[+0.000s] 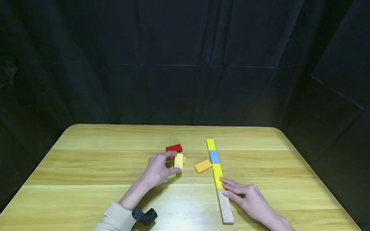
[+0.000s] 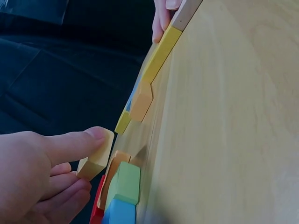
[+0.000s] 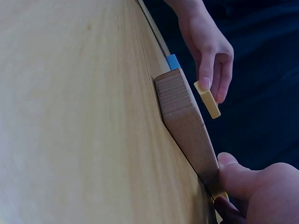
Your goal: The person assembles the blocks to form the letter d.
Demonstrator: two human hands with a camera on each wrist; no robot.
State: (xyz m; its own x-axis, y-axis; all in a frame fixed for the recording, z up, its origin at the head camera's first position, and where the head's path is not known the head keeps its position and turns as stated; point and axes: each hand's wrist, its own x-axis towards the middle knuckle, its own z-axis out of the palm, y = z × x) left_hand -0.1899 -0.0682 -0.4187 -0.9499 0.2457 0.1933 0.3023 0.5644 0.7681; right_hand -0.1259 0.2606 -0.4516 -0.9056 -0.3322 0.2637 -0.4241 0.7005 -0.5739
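My left hand pinches a pale yellow block between thumb and fingers, raised over a small cluster of blocks. A red block, a green block and a blue block lie in that cluster, partly covered by the hand in the head view. My right hand rests against a line of blocks, fingertips at the long yellow block and thumb at the speckled wooden block. Beyond them the line continues with a blue block and a shorter yellow block.
An orange block lies at an angle left of the line, its corner close to it. Another orange block is among the cluster. The wooden table ends at black curtains.
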